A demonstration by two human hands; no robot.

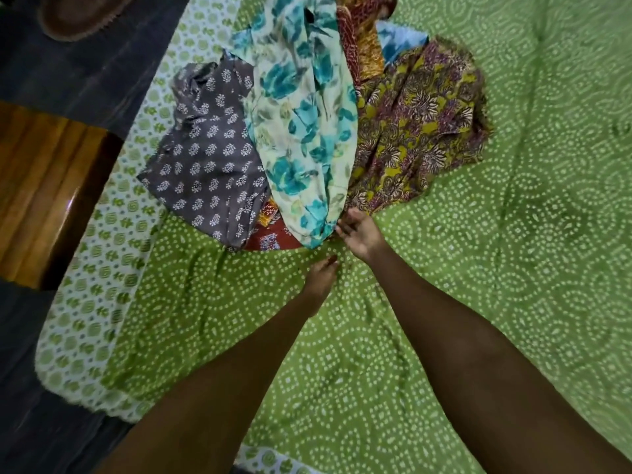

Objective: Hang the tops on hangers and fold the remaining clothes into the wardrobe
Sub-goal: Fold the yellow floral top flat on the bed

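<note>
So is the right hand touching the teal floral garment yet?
Touching. In the head view the right hand has its fingertips at the lower tip of the teal floral garment, no gap visible.

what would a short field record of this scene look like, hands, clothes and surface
surface: green bedsheet with white dotted circles, spread over a bed
clothes pile: grey garment with white leaf motifs, pale floral fabric with teal flowers draped on top, olive and purple floral garment, red and orange printed cloth showing underneath
right hand: at the lower end of the teal floral fabric, fingers touching it; grip unclear
left hand: over the bedsheet near the pile, holding nothing visible
hangers: none in view
floor side: dark floor and a brown wooden furniture piece left of the bed
</note>
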